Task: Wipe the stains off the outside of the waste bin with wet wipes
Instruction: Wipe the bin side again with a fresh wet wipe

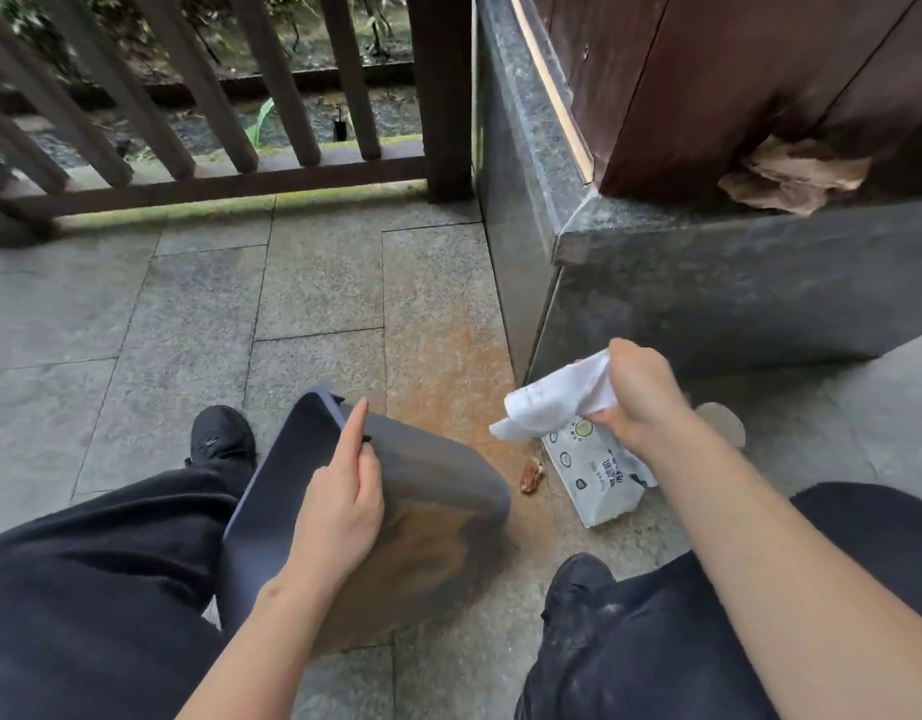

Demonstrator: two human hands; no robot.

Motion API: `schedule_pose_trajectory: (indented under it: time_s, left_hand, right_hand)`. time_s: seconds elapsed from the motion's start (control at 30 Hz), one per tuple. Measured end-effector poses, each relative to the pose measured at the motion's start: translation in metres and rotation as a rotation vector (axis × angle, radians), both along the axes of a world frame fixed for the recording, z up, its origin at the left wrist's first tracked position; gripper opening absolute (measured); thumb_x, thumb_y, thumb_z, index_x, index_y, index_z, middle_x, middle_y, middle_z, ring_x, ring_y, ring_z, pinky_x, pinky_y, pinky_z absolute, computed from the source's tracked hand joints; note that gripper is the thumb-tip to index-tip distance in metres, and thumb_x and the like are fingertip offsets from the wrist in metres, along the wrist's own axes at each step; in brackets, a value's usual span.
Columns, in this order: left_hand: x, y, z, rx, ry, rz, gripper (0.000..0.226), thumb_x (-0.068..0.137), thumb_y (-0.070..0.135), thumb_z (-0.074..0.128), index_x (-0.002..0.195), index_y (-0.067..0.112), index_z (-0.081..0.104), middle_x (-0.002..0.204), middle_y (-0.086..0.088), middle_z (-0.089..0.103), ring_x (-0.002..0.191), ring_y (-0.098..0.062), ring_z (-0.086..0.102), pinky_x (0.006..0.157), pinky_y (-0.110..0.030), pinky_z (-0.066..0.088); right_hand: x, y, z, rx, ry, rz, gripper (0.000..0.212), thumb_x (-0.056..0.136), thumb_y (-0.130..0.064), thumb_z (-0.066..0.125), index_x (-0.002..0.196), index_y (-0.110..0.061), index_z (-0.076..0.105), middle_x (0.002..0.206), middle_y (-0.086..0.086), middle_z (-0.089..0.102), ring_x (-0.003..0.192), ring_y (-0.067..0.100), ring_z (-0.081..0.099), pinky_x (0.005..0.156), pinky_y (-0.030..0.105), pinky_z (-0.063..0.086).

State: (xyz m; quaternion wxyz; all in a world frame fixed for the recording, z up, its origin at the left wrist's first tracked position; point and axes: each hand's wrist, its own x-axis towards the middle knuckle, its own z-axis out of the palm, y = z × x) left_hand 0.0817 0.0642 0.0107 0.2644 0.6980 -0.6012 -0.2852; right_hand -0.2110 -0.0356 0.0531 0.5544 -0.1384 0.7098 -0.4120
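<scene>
Grey waste bin [432, 475] lies tipped on the stone paving [313, 283] between the person's legs, its open mouth turned toward the left leg and its outer side facing up. A brownish smear shows on the lower part of that outer side. The left hand [339, 506] rests on the bin near its rim, the fingers curled over the edge and the forefinger stretched out along the rim, so the hand is closed on the bin. The right hand [640, 397] is held above the paving to the right of the bin, its fingers pinched together on a crumpled white wet wipe [557, 397] that hangs out toward the bin without touching it. Under that hand a white pack of wet wipes [599, 475] lies flat on the paving, near the foot of a dark granite plinth [708, 283]. A small brown scrap [531, 475] lies between the pack and the bin. An orange rust-coloured stain [448, 366] spreads over the paving beyond the bin. Black shoes [222, 433] and black trousers [100, 563] frame the bin on both sides. A dark wooden railing [230, 96] closes the far edge of the paving.
</scene>
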Motion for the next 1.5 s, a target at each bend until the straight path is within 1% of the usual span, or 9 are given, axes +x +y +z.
schedule_pose_trajectory:
  time_s: [0.13, 0.27, 0.4, 0.5, 0.6, 0.83, 1.03, 1.33, 1.5]
  left_hand:
    - [0.019, 0.003, -0.006, -0.043, 0.016, 0.073, 0.048, 0.101, 0.036, 0.033, 0.147, 0.05, 0.029, 0.058, 0.004, 0.058, 0.043, -0.015, 0.048, 0.045, -0.031, 0.034]
    - [0.036, 0.004, -0.009, -0.047, 0.032, 0.164, 0.048, 0.097, 0.043, 0.028, 0.143, 0.058, 0.026, 0.063, -0.008, 0.061, 0.053, -0.019, 0.054, 0.052, -0.028, 0.039]
    - [0.049, 0.004, -0.012, -0.036, 0.049, 0.226, 0.049, 0.095, 0.045, 0.027, 0.142, 0.06, 0.026, 0.062, -0.008, 0.06, 0.05, -0.016, 0.051, 0.056, -0.035, 0.041]
    - [0.054, 0.006, -0.014, -0.048, 0.043, 0.223, 0.05, 0.095, 0.047, 0.026, 0.143, 0.06, 0.027, 0.055, -0.001, 0.053, 0.045, -0.01, 0.044, 0.053, -0.033, 0.039]
    - [0.057, 0.007, -0.015, -0.053, 0.052, 0.229, 0.05, 0.095, 0.047, 0.026, 0.143, 0.06, 0.027, 0.059, -0.004, 0.057, 0.048, -0.012, 0.049, 0.055, -0.031, 0.039]
    - [0.055, 0.006, -0.018, -0.05, 0.087, 0.213, 0.049, 0.098, 0.046, 0.026, 0.146, 0.056, 0.023, 0.064, 0.022, 0.055, 0.067, 0.004, 0.056, 0.061, -0.008, 0.036]
    - [0.055, 0.002, -0.013, -0.076, 0.091, 0.209, 0.05, 0.102, 0.039, 0.029, 0.152, 0.039, 0.028, 0.069, 0.028, 0.039, 0.072, 0.007, 0.056, 0.062, -0.021, 0.025]
    - [0.058, 0.003, -0.018, -0.046, 0.102, 0.2, 0.051, 0.1, 0.04, 0.03, 0.151, 0.044, 0.029, 0.087, 0.04, 0.051, 0.078, 0.028, 0.052, 0.067, -0.023, 0.042]
    - [0.057, 0.015, -0.019, -0.101, 0.075, 0.222, 0.05, 0.104, 0.023, 0.032, 0.153, 0.022, 0.033, 0.092, 0.041, 0.055, 0.078, 0.038, 0.04, 0.067, 0.004, 0.031]
  right_hand:
    - [0.042, 0.011, -0.053, 0.153, -0.528, -0.138, 0.044, 0.103, -0.018, 0.036, 0.144, -0.002, 0.039, 0.144, 0.019, 0.047, 0.133, 0.038, 0.046, 0.093, 0.048, 0.044]
    - [0.069, 0.009, -0.062, 0.14, -0.713, -0.064, 0.045, 0.099, -0.025, 0.056, 0.108, 0.019, 0.06, 0.11, 0.034, 0.066, 0.095, 0.043, 0.071, 0.065, 0.044, 0.06]
    - [0.1, 0.01, -0.085, 0.079, -0.398, 0.183, 0.031, 0.092, 0.003, 0.055, 0.121, 0.014, 0.059, 0.112, 0.018, 0.069, 0.101, 0.027, 0.069, 0.086, 0.036, 0.054]
    - [0.12, 0.021, -0.113, 0.055, 0.079, 0.471, 0.026, 0.09, 0.002, 0.06, 0.115, 0.004, 0.065, 0.085, 0.012, 0.068, 0.067, 0.012, 0.068, 0.058, 0.018, 0.047]
    - [0.13, 0.035, -0.144, -0.049, 0.434, 0.755, 0.053, 0.085, 0.01, 0.048, 0.131, -0.012, 0.062, 0.13, 0.014, 0.061, 0.116, 0.024, 0.062, 0.092, 0.027, 0.048]
    - [0.16, 0.061, -0.169, -0.133, 0.414, 0.807, 0.051, 0.103, -0.013, 0.027, 0.154, -0.012, 0.031, 0.165, 0.001, 0.015, 0.151, 0.01, 0.006, 0.12, 0.022, -0.001]
    - [0.186, 0.078, -0.14, -0.366, 0.515, 0.956, 0.061, 0.097, -0.032, 0.018, 0.156, -0.014, 0.025, 0.164, -0.005, 0.018, 0.145, -0.005, 0.005, 0.12, 0.021, -0.005]
    - [0.235, 0.097, -0.07, -0.761, 0.321, 1.002, 0.052, 0.101, -0.026, 0.026, 0.152, -0.019, 0.034, 0.158, -0.006, 0.034, 0.146, -0.008, 0.017, 0.123, 0.028, -0.001]
    - [0.195, 0.08, -0.116, -0.667, 0.634, 1.115, 0.048, 0.105, -0.034, 0.021, 0.15, -0.032, 0.037, 0.154, -0.018, 0.038, 0.145, -0.003, 0.022, 0.123, 0.05, -0.003]
